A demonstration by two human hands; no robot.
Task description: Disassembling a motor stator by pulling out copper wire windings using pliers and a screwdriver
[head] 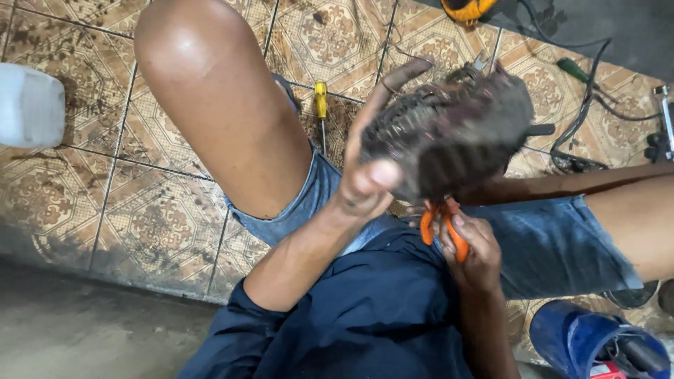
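Left hand point(368, 179) grips dirty motor winding point(449, 130); right hand point(474, 245) holds orange pliers point(442, 221) beneath.

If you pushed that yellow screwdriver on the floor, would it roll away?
Probably a little: the yellow-handled screwdriver lies flat on the patterned tile floor, and its handle looks rounded. It seems stiff and light. Grimy tiles and grout lines might stop it soon.

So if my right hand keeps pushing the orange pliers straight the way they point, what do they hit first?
Most likely the dark wound motor part held by your left hand. The right hand aims the pliers up into its underside; their tips are hidden there.
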